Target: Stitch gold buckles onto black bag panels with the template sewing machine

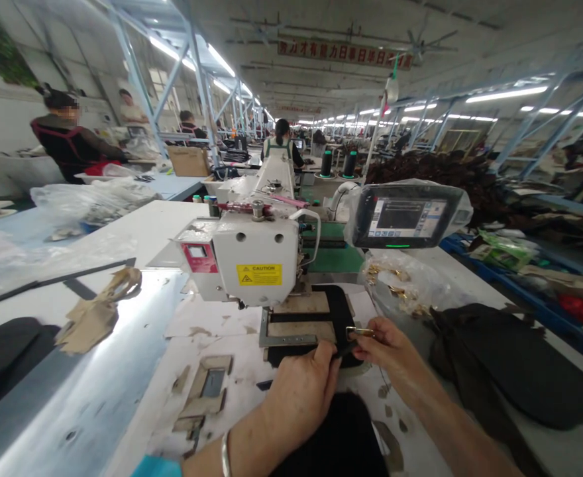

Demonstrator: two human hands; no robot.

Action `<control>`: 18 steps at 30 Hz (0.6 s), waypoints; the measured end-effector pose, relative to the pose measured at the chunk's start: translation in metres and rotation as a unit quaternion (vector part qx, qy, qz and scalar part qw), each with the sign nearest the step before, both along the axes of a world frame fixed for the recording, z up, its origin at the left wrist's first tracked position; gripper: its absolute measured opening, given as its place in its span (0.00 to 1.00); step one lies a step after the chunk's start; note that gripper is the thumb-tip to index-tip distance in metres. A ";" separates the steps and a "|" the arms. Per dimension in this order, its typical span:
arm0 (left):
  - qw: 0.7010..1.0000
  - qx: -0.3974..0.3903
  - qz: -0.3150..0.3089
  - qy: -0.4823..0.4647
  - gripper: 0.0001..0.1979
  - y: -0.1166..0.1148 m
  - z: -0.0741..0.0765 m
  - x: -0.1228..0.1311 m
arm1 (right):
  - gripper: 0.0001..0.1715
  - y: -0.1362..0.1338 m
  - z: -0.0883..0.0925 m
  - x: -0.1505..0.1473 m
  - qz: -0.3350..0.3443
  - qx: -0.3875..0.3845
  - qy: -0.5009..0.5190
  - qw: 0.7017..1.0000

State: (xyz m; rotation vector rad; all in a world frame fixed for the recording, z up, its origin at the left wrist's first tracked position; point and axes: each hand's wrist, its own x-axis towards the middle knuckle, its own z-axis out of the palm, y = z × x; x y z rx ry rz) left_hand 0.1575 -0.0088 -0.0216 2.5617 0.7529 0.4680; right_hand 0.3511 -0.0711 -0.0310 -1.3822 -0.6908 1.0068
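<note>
My left hand (pixel 301 387) comes in from the bottom with its fingers closed on the end of a short black strap (pixel 347 350). Just right of it, my right hand (pixel 388 341) pinches a gold-coloured metal buckle (pixel 360 332), which the strap meets; how they are joined is too small to tell. Both hands are over the near right edge of a black fabric panel (pixel 342 311) lying under the metal clamp frame (pixel 291 339) of a white sewing machine (pixel 252 258). Another black panel (pixel 341 440) lies below my left wrist.
A screen (pixel 403 218) stands right of the machine head, above a plastic bag of gold hardware (pixel 401 281). Dark fabric pieces (pixel 525 364) lie at right. A cut template (pixel 207 387) and brown tape scraps (pixel 97 311) lie at left. Co-workers sit farther back.
</note>
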 end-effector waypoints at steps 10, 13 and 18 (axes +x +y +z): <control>0.992 0.046 0.070 0.098 0.07 0.009 0.001 0.001 | 0.23 0.006 -0.013 -0.028 0.015 0.055 -0.129 0.990; 0.993 0.052 0.053 0.087 0.07 0.010 -0.002 0.003 | 0.19 0.001 -0.015 -0.033 0.030 0.089 -0.302 0.949; 0.994 0.082 0.036 0.064 0.05 0.015 -0.010 -0.001 | 0.25 -0.005 -0.004 -0.042 0.074 0.077 -0.422 0.900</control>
